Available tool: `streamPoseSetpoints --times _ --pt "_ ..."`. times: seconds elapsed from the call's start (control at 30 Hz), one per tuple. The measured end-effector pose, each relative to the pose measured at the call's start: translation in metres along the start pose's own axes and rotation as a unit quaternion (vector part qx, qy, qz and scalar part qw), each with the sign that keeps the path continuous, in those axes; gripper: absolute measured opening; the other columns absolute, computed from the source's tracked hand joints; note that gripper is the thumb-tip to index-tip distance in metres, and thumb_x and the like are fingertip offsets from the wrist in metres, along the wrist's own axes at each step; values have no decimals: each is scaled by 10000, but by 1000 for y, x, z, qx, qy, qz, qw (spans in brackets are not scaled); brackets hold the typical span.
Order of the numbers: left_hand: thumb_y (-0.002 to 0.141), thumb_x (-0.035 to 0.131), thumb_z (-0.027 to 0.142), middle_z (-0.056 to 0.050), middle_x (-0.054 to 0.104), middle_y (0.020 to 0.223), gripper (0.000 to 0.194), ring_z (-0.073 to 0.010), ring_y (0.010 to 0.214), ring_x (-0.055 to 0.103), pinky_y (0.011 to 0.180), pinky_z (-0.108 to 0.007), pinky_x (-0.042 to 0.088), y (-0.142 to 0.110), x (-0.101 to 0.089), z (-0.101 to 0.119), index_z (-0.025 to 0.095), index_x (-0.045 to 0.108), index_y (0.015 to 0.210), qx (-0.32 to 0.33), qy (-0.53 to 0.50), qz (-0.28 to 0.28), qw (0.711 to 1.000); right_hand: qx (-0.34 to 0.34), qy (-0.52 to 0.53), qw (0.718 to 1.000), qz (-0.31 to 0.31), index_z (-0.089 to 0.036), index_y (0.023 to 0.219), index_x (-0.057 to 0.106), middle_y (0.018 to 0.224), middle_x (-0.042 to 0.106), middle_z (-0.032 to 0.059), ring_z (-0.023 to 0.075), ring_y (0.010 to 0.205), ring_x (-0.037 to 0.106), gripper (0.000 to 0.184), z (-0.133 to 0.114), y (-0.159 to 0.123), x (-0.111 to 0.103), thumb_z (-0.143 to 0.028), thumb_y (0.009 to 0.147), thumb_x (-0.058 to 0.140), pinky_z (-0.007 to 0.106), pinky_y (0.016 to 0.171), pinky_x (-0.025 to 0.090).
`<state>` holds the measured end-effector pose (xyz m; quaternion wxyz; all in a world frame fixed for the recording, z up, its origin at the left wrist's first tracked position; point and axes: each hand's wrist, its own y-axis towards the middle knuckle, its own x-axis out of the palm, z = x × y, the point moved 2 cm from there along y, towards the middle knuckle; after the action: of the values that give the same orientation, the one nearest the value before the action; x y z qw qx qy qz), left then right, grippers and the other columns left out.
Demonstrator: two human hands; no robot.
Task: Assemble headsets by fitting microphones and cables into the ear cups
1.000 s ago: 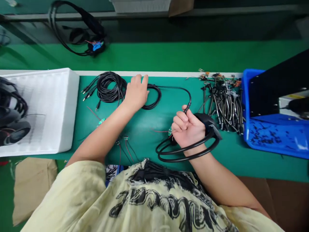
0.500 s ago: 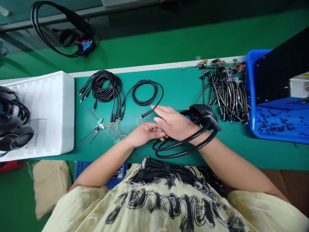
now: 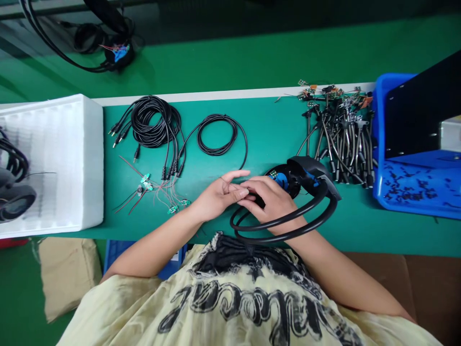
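Observation:
My left hand [image 3: 218,194] and my right hand [image 3: 268,197] meet at the middle of the green mat, fingertips pinched together on a thin wire end. A black headset [image 3: 306,185] with an open earcup showing blue parts lies under my right wrist, its twin headband loops [image 3: 284,226] running around my forearm. A single coiled black cable [image 3: 216,137] lies just beyond my hands, its free end curving down toward them. Small green circuit boards with red wires [image 3: 154,190] lie left of my left hand.
A bundle of black cables [image 3: 151,125] sits at the back left. A white foam tray [image 3: 68,163] with headsets stands at far left. Several black microphone booms [image 3: 338,134] lie heaped at right beside a blue bin [image 3: 406,192]. Another headset [image 3: 108,43] rests on the far surface.
My left hand left the coiled cable and came back to the middle. My right hand let go of the cable end, and both hands now pinch together by the earcup.

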<state>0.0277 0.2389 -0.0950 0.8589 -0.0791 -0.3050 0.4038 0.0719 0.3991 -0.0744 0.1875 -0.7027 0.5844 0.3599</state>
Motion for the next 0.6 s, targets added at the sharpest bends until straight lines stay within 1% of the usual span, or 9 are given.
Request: streamPoseSetpoints --times 0.07,0.17,0.27,0.3,0.37,0.43,0.5,0.53,0.6 --pt "834 698 356 -17 743 844 577 -155 880 698 864 -282 505 -1 1 1 195 476 1341 16 6 3 1000 -20 -15 999 21 -198 1127 583 1138 621 93 213 1065 606 234 0 0 0 -281 907 586 360 913 541" --pt "857 667 365 -67 726 1071 514 -178 1036 666 928 -309 492 -4 -1 3 206 507 1319 48 56 15 997 -43 -33 997 55 -176 1163 569 1123 652 94 213 1090 604 267 3 0 -1 -266 911 586 362 954 528" --pt "866 640 400 -91 689 1176 409 -207 1106 636 941 -332 490 -12 -10 4 193 604 1216 81 192 71 975 -11 4 998 60 -181 1148 587 1036 686 72 190 973 653 270 6 0 -3 -258 892 620 337 897 560" --pt "871 626 410 -81 703 1141 353 -202 1066 649 921 -325 494 -16 -15 5 192 648 1149 86 256 97 958 11 41 998 53 -192 1146 594 1016 692 59 174 913 668 275 6 -1 -3 -250 880 634 319 858 575" --pt "875 616 407 -46 736 981 251 -174 917 674 844 -294 500 -26 -26 9 193 710 964 91 390 155 903 69 148 986 28 -211 1149 605 996 699 39 145 839 684 293 7 -1 -3 -234 860 653 283 800 595" --pt "867 625 370 -19 719 811 206 -148 773 655 757 -274 490 -36 -34 16 185 704 820 127 493 221 832 130 261 957 -3 -217 1150 611 1002 705 33 137 864 695 309 8 -2 -1 -236 846 662 259 796 601" --pt "867 618 299 -14 690 778 145 -137 744 631 737 -269 482 -43 -34 24 178 679 817 196 540 265 774 170 344 923 -25 -211 1138 615 1002 713 34 137 917 696 310 7 -2 0 -240 835 672 243 817 597" --pt "869 608 264 -22 690 828 107 -139 788 633 768 -273 486 -45 -31 27 177 671 865 229 543 260 765 180 371 911 -34 -209 1129 617 1001 717 33 133 929 695 306 7 -2 1 -237 830 676 234 826 593" --pt "869 599 225 -49 689 986 145 -155 941 635 877 -297 487 -43 -20 30 180 642 1000 268 520 191 788 186 406 894 -45 -207 1115 621 1002 720 34 124 940 694 301 6 -1 1 -222 822 684 219 843 583"
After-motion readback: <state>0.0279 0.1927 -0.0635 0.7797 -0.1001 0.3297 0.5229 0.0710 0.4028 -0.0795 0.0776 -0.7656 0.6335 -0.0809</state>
